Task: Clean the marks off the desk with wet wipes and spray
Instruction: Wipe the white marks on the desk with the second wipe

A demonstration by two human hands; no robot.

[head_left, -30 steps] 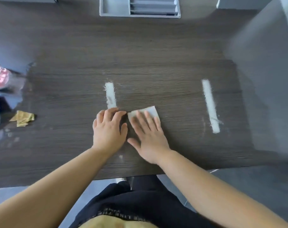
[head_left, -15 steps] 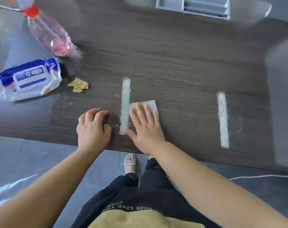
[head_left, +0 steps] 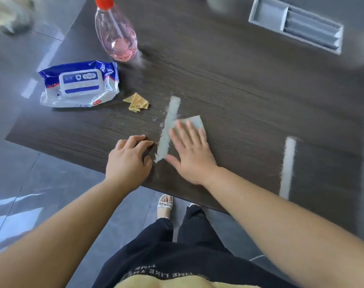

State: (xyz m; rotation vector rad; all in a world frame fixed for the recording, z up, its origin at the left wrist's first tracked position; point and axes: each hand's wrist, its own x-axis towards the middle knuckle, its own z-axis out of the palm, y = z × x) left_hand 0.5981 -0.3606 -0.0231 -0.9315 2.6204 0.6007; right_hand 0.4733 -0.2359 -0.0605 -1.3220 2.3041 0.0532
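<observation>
Desk [head_left: 228, 84], dark wood grain: two whitish marks. Left mark [head_left: 169, 125] now shows at greater length than a second ago, when the left hand covered its lower part; still unremoved. Right mark [head_left: 287, 167] untouched.
Right hand [head_left: 190, 151]: flat, fingers spread, pressing folded wet wipe [head_left: 194, 121] at left mark's edge.
Left hand [head_left: 128, 161]: loosely curled, empty, shifted leftward off the mark.
Spray bottle [head_left: 116, 36]: pink liquid.
Wipes pack [head_left: 79, 84]: blue label, print illegible.
Garment: "TIME LIKE", upside down
</observation>
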